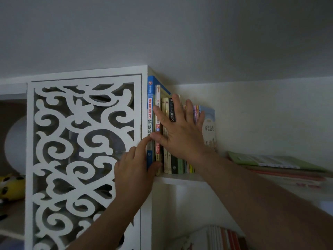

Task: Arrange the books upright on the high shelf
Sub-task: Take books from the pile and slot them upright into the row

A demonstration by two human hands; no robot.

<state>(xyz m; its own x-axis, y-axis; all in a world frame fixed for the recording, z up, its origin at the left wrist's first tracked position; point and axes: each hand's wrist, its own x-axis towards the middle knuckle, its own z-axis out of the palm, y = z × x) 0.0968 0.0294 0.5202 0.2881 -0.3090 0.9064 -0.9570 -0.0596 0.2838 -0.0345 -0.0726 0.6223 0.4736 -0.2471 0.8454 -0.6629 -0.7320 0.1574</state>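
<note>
A row of upright books [166, 156] stands on the high white shelf [180, 178], packed against the carved panel on the left. The tall blue book [150, 109] is leftmost, and a light blue book [209, 127] ends the row on the right. My right hand [180, 130] lies flat with spread fingers against the spines, pressing on them. My left hand [134, 168] touches the blue book's spine with its forefinger, and its thumb rests at the bottom of the neighbouring spines.
A stack of books [273, 165] lies flat on the same shelf to the right. The white carved lattice panel [82, 159] stands at the left. More books [221, 239] sit on the shelf below. A yellow toy [12, 186] is at far left.
</note>
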